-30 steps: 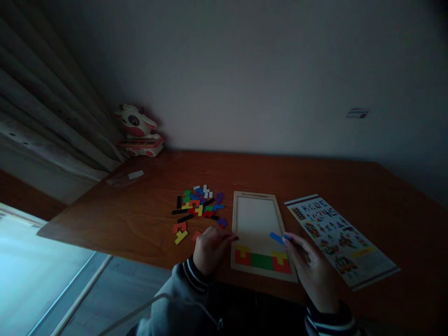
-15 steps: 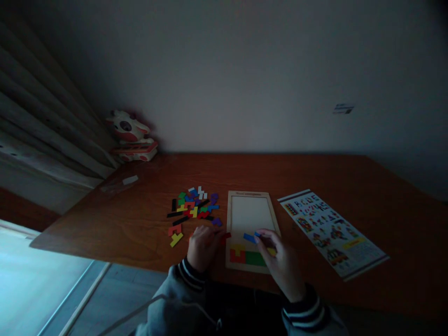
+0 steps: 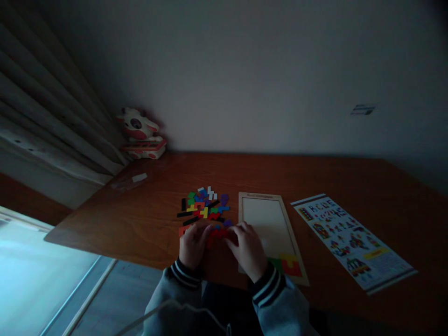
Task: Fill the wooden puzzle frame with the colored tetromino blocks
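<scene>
My left hand is closed with its thumb and fingers at the left end of some red puzzle pieces. From the other side, my right hand pinches the right end of the red. I cannot tell whether this is one piece or several. A bit of blue shows just behind the red. Right of my right hand lies the wooden puzzle board, with green, yellow and red pieces at its near right end. My right hand and sleeve hide its near left part.
A loose pile of coloured puzzle pieces lies beyond my hands. The printed pattern sheet is right of the board. A cow-shaped toy stands at the back left, near a white slip. A cable crosses my left sleeve.
My right hand has moved left off the board to meet my left hand. The blue piece it held is now mostly out of sight. The view has shifted slightly left.
</scene>
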A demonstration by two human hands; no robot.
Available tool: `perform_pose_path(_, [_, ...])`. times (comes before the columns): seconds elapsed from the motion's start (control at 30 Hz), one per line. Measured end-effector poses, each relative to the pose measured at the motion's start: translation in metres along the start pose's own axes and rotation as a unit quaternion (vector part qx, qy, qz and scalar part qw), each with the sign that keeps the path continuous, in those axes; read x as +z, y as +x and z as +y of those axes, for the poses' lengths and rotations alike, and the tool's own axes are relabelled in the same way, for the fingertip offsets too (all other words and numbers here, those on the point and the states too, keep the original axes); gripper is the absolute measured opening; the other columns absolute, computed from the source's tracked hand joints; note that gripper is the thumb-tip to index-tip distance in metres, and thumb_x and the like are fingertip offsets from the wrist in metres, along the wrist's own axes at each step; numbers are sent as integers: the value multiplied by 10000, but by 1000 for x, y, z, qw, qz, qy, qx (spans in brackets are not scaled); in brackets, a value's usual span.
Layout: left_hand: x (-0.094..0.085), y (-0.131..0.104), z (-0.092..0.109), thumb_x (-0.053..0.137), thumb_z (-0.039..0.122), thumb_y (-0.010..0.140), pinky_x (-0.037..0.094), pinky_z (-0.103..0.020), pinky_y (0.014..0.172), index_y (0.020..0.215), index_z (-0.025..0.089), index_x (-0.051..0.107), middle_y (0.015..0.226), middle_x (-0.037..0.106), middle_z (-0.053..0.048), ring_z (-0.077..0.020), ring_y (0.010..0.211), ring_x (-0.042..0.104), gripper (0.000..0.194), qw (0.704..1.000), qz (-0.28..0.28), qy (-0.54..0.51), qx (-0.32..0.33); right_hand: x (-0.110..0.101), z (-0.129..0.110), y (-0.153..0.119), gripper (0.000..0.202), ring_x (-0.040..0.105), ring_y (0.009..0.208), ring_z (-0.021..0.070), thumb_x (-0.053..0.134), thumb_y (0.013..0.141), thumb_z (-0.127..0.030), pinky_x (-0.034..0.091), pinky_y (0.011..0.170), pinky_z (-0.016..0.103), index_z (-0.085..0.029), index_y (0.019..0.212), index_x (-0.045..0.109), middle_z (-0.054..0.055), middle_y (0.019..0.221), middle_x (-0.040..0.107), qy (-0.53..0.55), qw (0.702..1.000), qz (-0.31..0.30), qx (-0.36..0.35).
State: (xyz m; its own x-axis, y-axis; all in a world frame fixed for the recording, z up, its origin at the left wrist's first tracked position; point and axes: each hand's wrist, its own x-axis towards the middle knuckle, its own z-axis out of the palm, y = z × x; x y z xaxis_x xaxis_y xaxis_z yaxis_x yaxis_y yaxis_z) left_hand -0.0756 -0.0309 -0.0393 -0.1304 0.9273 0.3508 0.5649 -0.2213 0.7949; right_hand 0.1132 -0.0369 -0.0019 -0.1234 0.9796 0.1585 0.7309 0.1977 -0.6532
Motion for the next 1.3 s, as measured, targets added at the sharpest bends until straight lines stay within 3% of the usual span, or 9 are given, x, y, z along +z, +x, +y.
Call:
perform_pose_path(0.17, [0, 0, -4, 636, 413, 907, 580, -255, 693, 911, 192, 721, 849, 745, -45, -175, 750, 703, 237, 1000, -1, -2, 15, 2, -3, -5, 332, 613, 953, 272, 732, 835, -266, 504, 857, 423, -247, 1165, 702, 86, 1027, 663, -120, 992, -34, -23])
perform_pose_path(0.37, [-1, 0, 1, 601, 367, 939, 583, -295, 763, 975, 194, 732, 872, 741, -59, -190, 799, 705, 220, 999, -12, 10, 51, 5, -3, -17, 102, 616, 974, 245, 688, 869, -201, 478, 860, 390, -247, 947, 735, 54, 1041, 686, -153, 986, -25, -58])
perform_pose_path(0.6, [-5, 1, 13, 561, 274, 952, 573, -320, 808, 1139, 201, 701, 968, 735, -80, -208, 883, 704, 244, 994, -36, 23, 97, 15, -3, -35, 120, 646, 890, 204, 698, 859, -146, 455, 827, 384, -251, 917, 706, 13, 947, 728, -149, 982, -5, -118])
perform_pose_path(0.67, [-5, 1, 14, 548, 268, 959, 573, -328, 825, 1168, 197, 688, 999, 731, -88, -212, 912, 701, 261, 994, -37, 23, 97, 18, -4, -44, 116, 642, 902, 217, 734, 844, -223, 450, 846, 404, -253, 952, 705, 28, 984, 730, -149, 980, 13, -134])
perform_pose_path(0.77, [-4, 1, 14, 531, 270, 968, 573, -333, 834, 1179, 193, 681, 1017, 725, -94, -212, 928, 698, 270, 995, -39, 22, 91, 24, 0, -61, 375, 622, 999, 267, 766, 787, -480, 426, 926, 465, -241, 1066, 692, 74, 1117, 717, -147, 973, 52, -171])
perform_pose_path(0.83, [-3, 1, 14, 529, 270, 968, 576, -328, 820, 1159, 188, 688, 1008, 726, -98, -212, 917, 699, 263, 994, -40, 28, 96, 26, 5, -72, 460, 612, 1039, 273, 743, 782, -552, 395, 974, 484, -237, 1110, 677, 72, 1145, 715, -144, 965, 76, -205])
perform_pose_path(1.0, [-2, 2, 13, 530, 257, 966, 574, -316, 782, 1138, 189, 694, 973, 730, -93, -201, 868, 700, 247, 992, -45, 44, 112, 23, 19, -89, 234, 618, 1048, 195, 535, 987, -329, 340, 1052, 417, -228, 1151, 666, 20, 1092, 738, -109, 940, 115, -302])
perform_pose_path(1.13, [1, 0, 15, 559, 272, 958, 564, -321, 778, 1129, 198, 678, 961, 734, -80, -196, 847, 697, 221, 991, -42, 46, 120, 15, 20, -92, 368, 647, 989, 155, 329, 1055, -246, 391, 1020, 367, -240, 1052, 697, 1, 1024, 752, -56, 935, 141, -320])
perform_pose_path(1.3, [15, -6, 26, 589, 323, 946, 550, -324, 728, 991, 206, 694, 850, 724, -51, -193, 773, 677, 164, 990, -47, 46, 126, -7, 27, -90, 177, 694, 925, 154, 532, 980, -175, 519, 886, 324, -228, 1089, 661, 13, 1011, 761, 2, 951, 132, -279])
